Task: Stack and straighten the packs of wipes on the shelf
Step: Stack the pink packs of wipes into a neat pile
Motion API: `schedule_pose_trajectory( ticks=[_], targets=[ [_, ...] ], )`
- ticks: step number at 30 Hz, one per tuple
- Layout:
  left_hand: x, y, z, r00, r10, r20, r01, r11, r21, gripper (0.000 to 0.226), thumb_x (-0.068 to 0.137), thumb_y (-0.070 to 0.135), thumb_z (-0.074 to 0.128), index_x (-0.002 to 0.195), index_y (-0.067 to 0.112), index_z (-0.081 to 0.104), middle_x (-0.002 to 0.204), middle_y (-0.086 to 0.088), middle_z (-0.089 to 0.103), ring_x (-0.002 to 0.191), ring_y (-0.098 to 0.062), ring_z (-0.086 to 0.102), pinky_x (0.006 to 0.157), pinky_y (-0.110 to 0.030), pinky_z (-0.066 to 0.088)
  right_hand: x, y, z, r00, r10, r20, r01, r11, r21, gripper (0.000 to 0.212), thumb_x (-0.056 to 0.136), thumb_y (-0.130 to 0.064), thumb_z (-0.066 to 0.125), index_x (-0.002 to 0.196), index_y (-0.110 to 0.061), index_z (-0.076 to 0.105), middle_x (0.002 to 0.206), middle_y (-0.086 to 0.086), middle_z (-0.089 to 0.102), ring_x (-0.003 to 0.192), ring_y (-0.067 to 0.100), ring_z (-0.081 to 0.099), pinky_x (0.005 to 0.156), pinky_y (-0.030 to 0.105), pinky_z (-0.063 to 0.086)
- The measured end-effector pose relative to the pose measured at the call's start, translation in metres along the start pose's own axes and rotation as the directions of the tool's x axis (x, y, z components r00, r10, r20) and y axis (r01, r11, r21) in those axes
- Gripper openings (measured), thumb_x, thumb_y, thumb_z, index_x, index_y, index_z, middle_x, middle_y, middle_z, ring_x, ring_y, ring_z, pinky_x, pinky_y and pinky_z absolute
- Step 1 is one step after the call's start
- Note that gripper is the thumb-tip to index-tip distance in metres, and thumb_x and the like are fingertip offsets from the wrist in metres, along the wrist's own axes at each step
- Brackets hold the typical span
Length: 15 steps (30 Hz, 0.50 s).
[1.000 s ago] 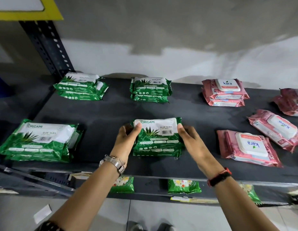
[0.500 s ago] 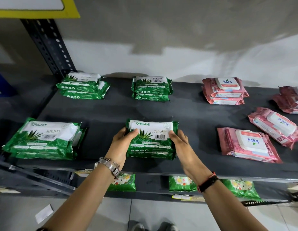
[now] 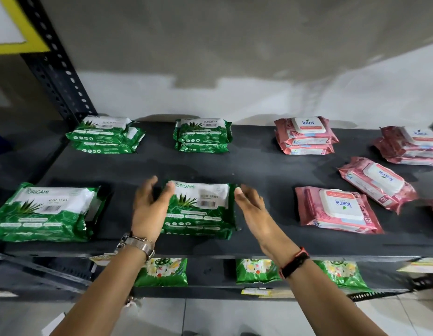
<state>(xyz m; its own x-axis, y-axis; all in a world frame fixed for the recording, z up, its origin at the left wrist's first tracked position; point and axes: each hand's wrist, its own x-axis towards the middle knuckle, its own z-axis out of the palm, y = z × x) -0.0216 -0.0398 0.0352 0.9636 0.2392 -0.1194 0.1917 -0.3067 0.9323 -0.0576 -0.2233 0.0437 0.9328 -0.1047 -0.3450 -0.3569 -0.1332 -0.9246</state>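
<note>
At the front middle of the dark shelf (image 3: pixel 259 166), the green wipes stack (image 3: pixel 201 209) sits between the left hand (image 3: pixel 148 209) and right hand (image 3: pixel 253 208), both spread and empty; I'd press both sides evenly to square its edges.

Both forearms bare, no sleeves. Left hand (image 3: pixel 147 209): silver metal-link watch (image 3: pixel 138 246) on wrist. Right hand (image 3: pixel 253 209): black band with red-orange edge (image 3: pixel 294 261) on wrist.

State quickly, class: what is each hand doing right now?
Left hand: open, fingers spread beside the front green pack, holding nothing.
Right hand: open, beside the same pack, holding nothing.
</note>
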Motion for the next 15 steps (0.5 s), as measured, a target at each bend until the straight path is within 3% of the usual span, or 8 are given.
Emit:
schedule_pose_trajectory(
  ticks=[2, 3, 5, 7, 10, 13, 15],
  targets=[
    [-0.013, 0.022, 0.007, 0.958, 0.255, -0.133, -0.211, 0.937, 0.278, 0.061, 0.083, 0.04, 0.053, 0.134, 0.013, 0.033, 0.15, -0.013, 0.021, 0.136, -0.029, 0.016, 0.108, -0.042, 0.016, 0.002, -0.005, -0.025, 0.994, -0.087, -0.068, 0.087, 0.996, -0.012, 0.046, 0.092, -0.037, 0.038, 0.134, -0.02, 0.036, 0.133, -0.004, 0.035, 0.133, 0.011, 0.024, 0.098, 0.019, 0.016],
    [-0.019, 0.031, 0.016, 0.917, 0.377, -0.13, -0.312, 0.881, 0.357, 0.064, 0.083, 0.043, 0.048, 0.135, 0.009, 0.031, 0.15, -0.015, 0.019, 0.136, -0.031, 0.015, 0.108, -0.043, 0.015, 0.004, -0.007, -0.039, 0.987, -0.123, -0.105, 0.123, 0.992, -0.01, 0.044, 0.092, -0.034, 0.039, 0.133, -0.017, 0.038, 0.126, -0.005, 0.037, 0.13, 0.01, 0.028, 0.099, 0.018, 0.017],
    [-0.033, 0.047, 0.039, 0.839, 0.541, -0.059, -0.469, 0.773, 0.428, 0.064, 0.081, 0.043, 0.038, 0.132, 0.004, 0.035, 0.146, -0.02, 0.026, 0.133, -0.036, 0.024, 0.106, -0.04, 0.019, 0.007, -0.011, -0.07, 0.968, -0.18, -0.173, 0.173, 0.983, -0.055, 0.041, 0.092, -0.03, 0.042, 0.129, -0.014, 0.042, 0.119, -0.003, 0.042, 0.123, 0.011, 0.035, 0.102, 0.019, 0.021],
    [-0.047, 0.057, 0.075, 0.76, 0.648, 0.056, -0.594, 0.656, 0.466, 0.058, 0.083, 0.036, 0.038, 0.128, 0.001, 0.039, 0.141, -0.022, 0.035, 0.129, -0.037, 0.032, 0.105, -0.037, 0.022, 0.01, -0.008, -0.106, 0.943, -0.25, -0.222, 0.211, 0.96, -0.183, 0.039, 0.09, -0.031, 0.047, 0.124, -0.013, 0.047, 0.124, 0.006, 0.05, 0.123, 0.02, 0.042, 0.109, 0.031, 0.029],
    [-0.063, 0.054, 0.127, 0.711, 0.66, 0.242, -0.672, 0.538, 0.509, 0.053, 0.083, 0.031, 0.038, 0.126, 0.001, 0.04, 0.136, -0.023, 0.043, 0.124, -0.034, 0.039, 0.104, -0.039, 0.027, 0.019, 0.002, -0.167, 0.904, -0.356, -0.238, 0.204, 0.846, -0.492, 0.04, 0.086, -0.029, 0.053, 0.12, -0.009, 0.051, 0.122, 0.02, 0.055, 0.118, 0.035, 0.047, 0.103, 0.046, 0.036],
    [-0.069, 0.035, 0.166, 0.731, 0.573, 0.37, -0.662, 0.467, 0.586, 0.055, 0.08, 0.03, 0.035, 0.121, -0.003, 0.045, 0.128, -0.026, 0.051, 0.115, -0.04, 0.051, 0.095, -0.048, 0.041, 0.029, 0.01, -0.23, 0.898, -0.351, -0.264, 0.064, 0.699, -0.712, 0.044, 0.086, -0.028, 0.051, 0.125, -0.009, 0.046, 0.133, 0.018, 0.048, 0.124, 0.037, 0.038, 0.104, 0.04, 0.03],
    [-0.067, 0.023, 0.177, 0.778, 0.478, 0.407, -0.617, 0.458, 0.64, 0.055, 0.078, 0.029, 0.034, 0.118, -0.005, 0.048, 0.124, -0.026, 0.054, 0.111, -0.042, 0.053, 0.088, -0.056, 0.042, 0.037, 0.016, -0.263, 0.911, -0.312, -0.27, -0.03, 0.602, -0.798, 0.052, 0.084, -0.03, 0.052, 0.131, -0.01, 0.04, 0.138, 0.017, 0.042, 0.127, 0.037, 0.034, 0.106, 0.04, 0.028]
  ],
)
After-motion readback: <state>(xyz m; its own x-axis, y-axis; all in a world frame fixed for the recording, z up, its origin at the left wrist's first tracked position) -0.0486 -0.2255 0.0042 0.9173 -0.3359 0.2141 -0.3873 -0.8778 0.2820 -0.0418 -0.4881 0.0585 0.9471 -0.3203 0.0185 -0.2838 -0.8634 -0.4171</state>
